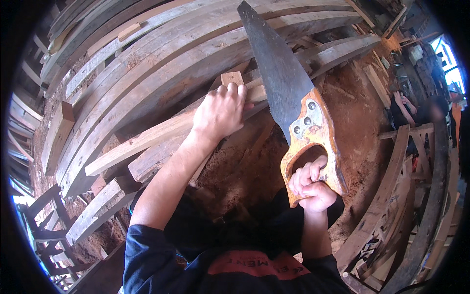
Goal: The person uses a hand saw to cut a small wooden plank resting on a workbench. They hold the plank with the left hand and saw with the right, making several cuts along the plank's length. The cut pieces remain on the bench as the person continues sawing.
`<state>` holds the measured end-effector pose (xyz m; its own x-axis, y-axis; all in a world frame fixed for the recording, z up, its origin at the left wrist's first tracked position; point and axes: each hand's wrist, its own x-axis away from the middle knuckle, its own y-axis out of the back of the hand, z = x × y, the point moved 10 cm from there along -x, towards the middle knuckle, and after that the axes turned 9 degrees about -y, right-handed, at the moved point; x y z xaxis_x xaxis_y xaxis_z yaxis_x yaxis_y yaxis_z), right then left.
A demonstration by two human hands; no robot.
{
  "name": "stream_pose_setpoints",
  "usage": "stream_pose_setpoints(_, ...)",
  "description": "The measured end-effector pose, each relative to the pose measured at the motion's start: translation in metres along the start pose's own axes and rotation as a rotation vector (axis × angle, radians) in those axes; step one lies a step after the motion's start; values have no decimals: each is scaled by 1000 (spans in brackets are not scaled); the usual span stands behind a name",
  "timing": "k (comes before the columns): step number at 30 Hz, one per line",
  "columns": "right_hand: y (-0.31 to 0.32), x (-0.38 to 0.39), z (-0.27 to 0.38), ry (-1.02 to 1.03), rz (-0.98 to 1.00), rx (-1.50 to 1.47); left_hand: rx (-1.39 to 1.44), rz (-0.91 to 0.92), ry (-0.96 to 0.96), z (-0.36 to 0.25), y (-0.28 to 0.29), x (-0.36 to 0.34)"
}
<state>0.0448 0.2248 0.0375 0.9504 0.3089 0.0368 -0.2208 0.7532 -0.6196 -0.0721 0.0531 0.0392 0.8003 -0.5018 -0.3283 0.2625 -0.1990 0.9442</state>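
Note:
My right hand (313,188) is wrapped round the worn wooden handle of a handsaw (284,68). The broad grey blade points up and away, tilted to the left, and crosses in front of the timbers near the right end of a pale wooden strip (147,137). My left hand (220,110) is closed over that strip, knuckles up, its fingertips hidden. Just beyond the knuckles shows the end of a short wood block (231,78). Whether the saw teeth touch the strip cannot be made out.
Long curved beams (196,59) lie stacked across the far side. Thicker offcuts (100,206) rest at the left. Brown, dusty ground (357,122) shows at the right, beside a wooden frame (382,220). Another person (411,110) is at the far right.

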Motion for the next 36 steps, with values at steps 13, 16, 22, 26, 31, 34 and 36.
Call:
stream_pose_setpoints(13,-13,5,12,-11,77,88,0,-38,8,0,4,1)
stream_pose_setpoints(16,-14,5,13,-23,66,114,24,-11,13,0,4,0)
stream_pose_setpoints(22,-14,4,14,-46,27,157,21,-17,10,-1,4,-1)
stream_pose_setpoints(26,-16,4,15,-66,6,167,40,-10,21,1,1,0)
stream_pose_setpoints(31,-20,3,18,-86,-15,191,26,-44,7,-1,5,0)
stream_pose_setpoints(34,-21,1,21,-110,-17,240,-12,-54,3,-1,6,0)
stream_pose_setpoints(36,-21,-1,21,-132,-38,321,-3,-40,10,-1,5,0)
